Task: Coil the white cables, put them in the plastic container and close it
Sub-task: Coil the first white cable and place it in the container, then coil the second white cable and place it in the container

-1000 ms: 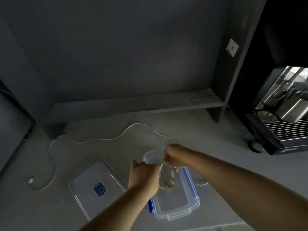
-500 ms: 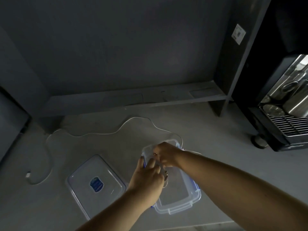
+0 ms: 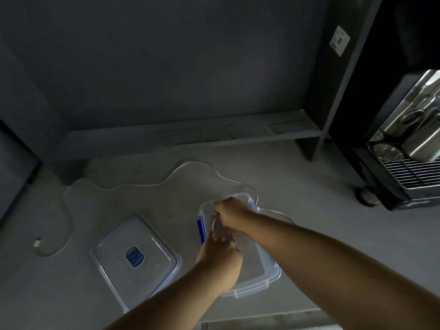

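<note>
A clear plastic container (image 3: 266, 272) with blue side clips sits open on the grey counter. Both hands are over its inside. My left hand (image 3: 220, 256) and my right hand (image 3: 232, 216) pinch a small coil of white cable (image 3: 215, 226) between them, low in the container. A second white cable (image 3: 142, 184) lies uncoiled across the counter, running from a plug at the far left (image 3: 37, 242) in a wavy line to behind the container. The container's clear lid (image 3: 135, 260), with a blue label, lies flat to the left.
A low grey shelf (image 3: 181, 136) runs along the wall behind. A dark rack (image 3: 409, 172) with steel cups and a wire grid stands at the right. A dark upright panel (image 3: 333, 91) rises beside it. The counter's front edge is just below the container.
Both hands have lowered the coiled cable from above the container into it. The view has shifted slightly; the loose cable and lid have not moved.
</note>
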